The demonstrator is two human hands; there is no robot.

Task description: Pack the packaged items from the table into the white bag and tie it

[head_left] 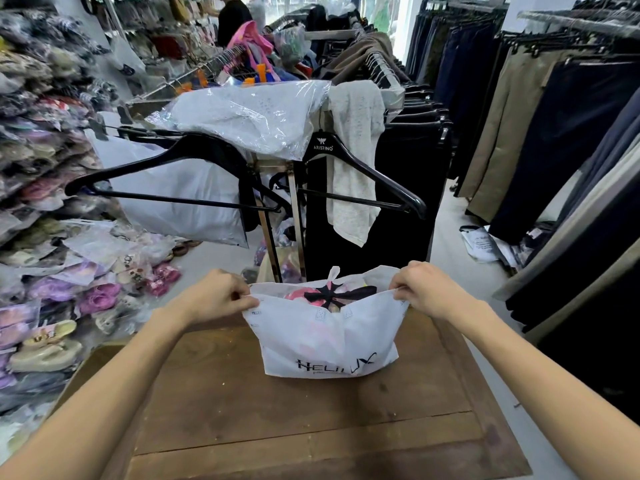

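standing upright on the wooden table [242,410], one white bag [329,341] (pink and black packaged items [329,294] showing inside) is pulled open by two hands: left hand [214,296] and right hand [424,289] each pinch its rim. two black hangers [363,178] hang behind.
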